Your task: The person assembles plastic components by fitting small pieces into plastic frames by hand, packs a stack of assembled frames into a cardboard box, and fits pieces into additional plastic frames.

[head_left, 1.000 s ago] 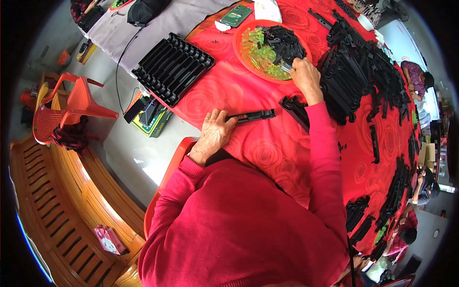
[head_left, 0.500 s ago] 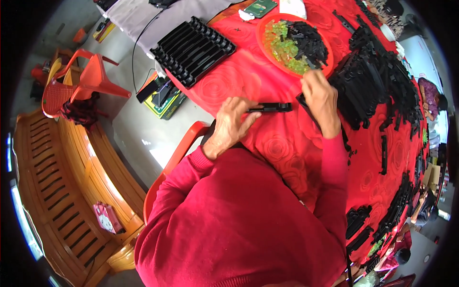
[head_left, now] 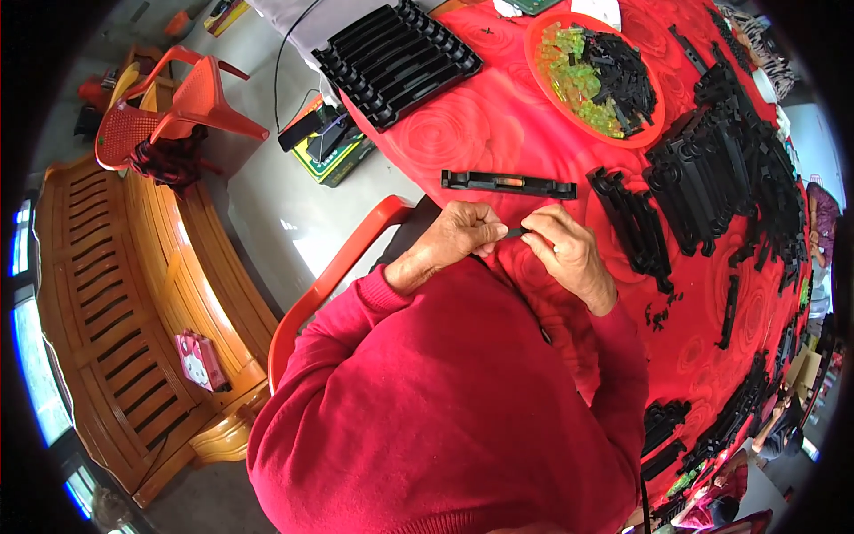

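Observation:
Close to my body, at the table's near edge, my left hand (head_left: 466,235) and my right hand (head_left: 569,253) pinch a small dark strip-like piece (head_left: 514,232) between their fingertips. Just beyond them a long black plastic bar (head_left: 543,188) lies on the red cloth, untouched, with a small orange-looking window at its middle. Farther off is an orange-red bowl (head_left: 659,122), holding yellow-green translucent pieces (head_left: 569,76) on its left and small black pieces (head_left: 623,78) on its right.
Stacked black bars (head_left: 632,227) and larger heaps (head_left: 712,169) cover the table's right. A ribbed black tray (head_left: 396,62) rests at the far left corner. A red chair (head_left: 334,285) is at my left, with a wooden bench (head_left: 120,356) beyond. Other people sit along the right.
My left hand has let go of the black bar, which now lies on the cloth. My right hand has come back from the bowl's edge to meet my left at the small piece. The view has shifted.

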`<state>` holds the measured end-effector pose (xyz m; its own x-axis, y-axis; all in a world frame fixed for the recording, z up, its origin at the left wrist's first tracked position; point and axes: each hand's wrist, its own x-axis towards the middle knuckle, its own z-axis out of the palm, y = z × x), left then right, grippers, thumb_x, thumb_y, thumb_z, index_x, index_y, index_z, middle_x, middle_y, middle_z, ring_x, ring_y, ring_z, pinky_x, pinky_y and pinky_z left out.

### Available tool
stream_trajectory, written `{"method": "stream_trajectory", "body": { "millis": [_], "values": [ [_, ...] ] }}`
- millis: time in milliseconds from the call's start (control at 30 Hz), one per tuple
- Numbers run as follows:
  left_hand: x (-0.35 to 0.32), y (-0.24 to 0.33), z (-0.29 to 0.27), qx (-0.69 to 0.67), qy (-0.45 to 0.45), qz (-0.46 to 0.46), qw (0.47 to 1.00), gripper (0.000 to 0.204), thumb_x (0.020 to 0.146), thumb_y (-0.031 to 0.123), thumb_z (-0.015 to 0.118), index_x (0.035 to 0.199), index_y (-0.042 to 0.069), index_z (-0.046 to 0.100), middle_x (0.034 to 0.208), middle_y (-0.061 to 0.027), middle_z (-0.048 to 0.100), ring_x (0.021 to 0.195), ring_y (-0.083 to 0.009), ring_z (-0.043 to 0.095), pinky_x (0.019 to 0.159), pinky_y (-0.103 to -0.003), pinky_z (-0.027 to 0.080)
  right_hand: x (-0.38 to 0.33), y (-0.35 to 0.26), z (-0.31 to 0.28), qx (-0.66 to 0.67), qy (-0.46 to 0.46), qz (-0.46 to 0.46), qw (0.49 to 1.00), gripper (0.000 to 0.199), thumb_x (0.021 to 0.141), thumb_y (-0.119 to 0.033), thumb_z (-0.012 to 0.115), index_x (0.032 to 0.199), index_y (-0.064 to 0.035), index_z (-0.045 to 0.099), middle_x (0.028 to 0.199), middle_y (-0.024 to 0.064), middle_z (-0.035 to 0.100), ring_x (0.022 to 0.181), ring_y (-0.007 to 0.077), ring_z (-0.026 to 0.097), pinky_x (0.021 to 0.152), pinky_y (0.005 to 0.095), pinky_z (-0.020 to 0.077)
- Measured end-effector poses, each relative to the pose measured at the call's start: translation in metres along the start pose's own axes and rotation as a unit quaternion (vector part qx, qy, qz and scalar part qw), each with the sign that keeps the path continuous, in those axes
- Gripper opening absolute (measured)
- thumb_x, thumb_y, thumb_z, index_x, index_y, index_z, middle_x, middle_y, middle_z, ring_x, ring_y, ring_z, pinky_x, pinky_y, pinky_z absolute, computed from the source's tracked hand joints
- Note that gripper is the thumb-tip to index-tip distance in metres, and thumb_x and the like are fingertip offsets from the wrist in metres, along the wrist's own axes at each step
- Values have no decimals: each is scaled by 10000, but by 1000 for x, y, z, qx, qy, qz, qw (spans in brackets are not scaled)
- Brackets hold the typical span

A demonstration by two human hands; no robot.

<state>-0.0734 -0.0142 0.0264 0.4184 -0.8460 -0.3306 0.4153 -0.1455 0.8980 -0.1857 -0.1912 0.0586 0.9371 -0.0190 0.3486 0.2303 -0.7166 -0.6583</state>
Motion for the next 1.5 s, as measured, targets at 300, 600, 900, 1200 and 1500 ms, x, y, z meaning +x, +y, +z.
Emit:
{"method": "stream_trajectory", "body": {
  "millis": [300,600,900,1200,1500],
  "values": [
    [0,-8,3,-8,-15,-5,1000,249,897,236,620,770,23,603,610,6,549,560,-76,530,526,-217,427,-11,9,-3,102,-43,59,992,163,758,19,675,897,-29,606,864,84,592,758,220,608,649,317,488],
    [-5,-5,1,434,267,337,792,121,765,110,697,798,29,613,658,-81,541,629,-211,559,580,-317,439,29,22,-5,20,20,94,995,159,752,50,646,890,-14,598,840,107,587,770,242,622,668,327,498],
    [12,-20,-30,537,264,359,716,358,649,116,739,989,80,634,1163,-129,507,1098,-334,470,888,-440,408,45,40,15,-64,-28,72,995,95,776,-32,630,863,-54,598,834,94,569,731,294,612,613,386,497],
    [15,-15,-31,560,230,369,705,384,660,139,729,1028,101,626,1157,-133,500,1080,-326,472,884,-453,406,56,31,9,-148,-126,55,979,34,811,-26,577,827,-19,549,814,119,524,713,328,589,604,418,476],
    [37,-11,-34,631,163,357,669,366,664,168,717,1026,173,662,1049,-104,515,1021,-302,485,895,-468,381,57,34,13,-204,-137,20,969,85,842,-61,525,903,-47,583,861,163,542,689,357,610,562,459,489]
  ]
}}
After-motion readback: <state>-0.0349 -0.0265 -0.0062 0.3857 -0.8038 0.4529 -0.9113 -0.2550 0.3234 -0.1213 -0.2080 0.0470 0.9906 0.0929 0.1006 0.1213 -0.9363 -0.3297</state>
